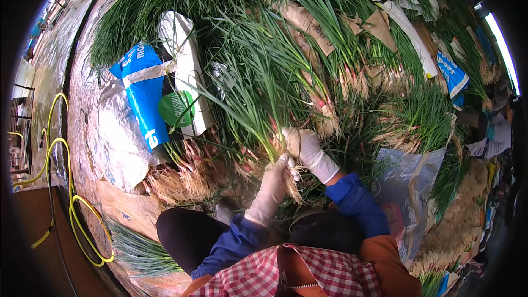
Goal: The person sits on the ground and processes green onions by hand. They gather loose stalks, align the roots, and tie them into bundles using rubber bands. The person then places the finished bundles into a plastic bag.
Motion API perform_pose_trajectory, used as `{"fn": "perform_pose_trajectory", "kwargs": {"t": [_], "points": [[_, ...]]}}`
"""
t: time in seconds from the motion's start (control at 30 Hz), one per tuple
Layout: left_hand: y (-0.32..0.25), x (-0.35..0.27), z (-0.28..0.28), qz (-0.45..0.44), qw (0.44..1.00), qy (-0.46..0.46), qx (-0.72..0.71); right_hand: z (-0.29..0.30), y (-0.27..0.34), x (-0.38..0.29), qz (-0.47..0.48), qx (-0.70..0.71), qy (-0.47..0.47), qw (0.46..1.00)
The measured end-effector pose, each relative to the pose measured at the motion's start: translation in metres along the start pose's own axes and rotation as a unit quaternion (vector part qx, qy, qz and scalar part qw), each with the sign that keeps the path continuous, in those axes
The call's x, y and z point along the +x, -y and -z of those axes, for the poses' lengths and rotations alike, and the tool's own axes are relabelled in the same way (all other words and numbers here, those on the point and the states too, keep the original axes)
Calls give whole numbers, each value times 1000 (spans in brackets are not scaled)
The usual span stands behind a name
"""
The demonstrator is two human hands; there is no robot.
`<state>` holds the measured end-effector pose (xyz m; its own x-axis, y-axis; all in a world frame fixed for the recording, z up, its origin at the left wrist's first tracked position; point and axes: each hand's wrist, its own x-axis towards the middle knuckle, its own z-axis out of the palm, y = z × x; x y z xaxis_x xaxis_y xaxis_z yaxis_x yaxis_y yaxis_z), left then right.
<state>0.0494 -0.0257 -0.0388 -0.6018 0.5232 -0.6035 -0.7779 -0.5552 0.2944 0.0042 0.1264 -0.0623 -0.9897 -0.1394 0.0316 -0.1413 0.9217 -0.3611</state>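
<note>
Both hands wear pale gloves below blue sleeves. My left hand (277,175) is closed round the lower stems of a bunch of spring onions (264,132), whose pale roots hang below the fingers. Close above and to its right, my right hand (303,146) is curled against the same bunch; the fingertips are partly hidden by stems. The green leaves fan up and to the left. Beyond the right hand lies another bundle of spring onions (324,105) with reddish bases and long roots. More rooted onions (185,179) lie to the left, partly under sacking.
Blue and white plastic sacking (142,90) covers onions at the left. Brown paper (307,24) lies among the leaves ahead. A clear plastic sheet (406,189) is at the right. A yellow hose (72,198) coils at the far left. A person's gloved hand (497,136) shows at the far right.
</note>
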Motion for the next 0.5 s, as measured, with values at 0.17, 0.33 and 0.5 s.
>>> {"fn": "perform_pose_trajectory", "kwargs": {"t": [0.17,0.33,0.5], "points": [[-27,-27,-28,-63,993,78,61,22,-75,5,-263,257,3,930],[-26,-13,-11,-21,997,59,38,63,-57,18,-227,494,341,767],[-17,-3,-15,22,997,41,-58,63,-120,63,-279,124,-87,948]]}}
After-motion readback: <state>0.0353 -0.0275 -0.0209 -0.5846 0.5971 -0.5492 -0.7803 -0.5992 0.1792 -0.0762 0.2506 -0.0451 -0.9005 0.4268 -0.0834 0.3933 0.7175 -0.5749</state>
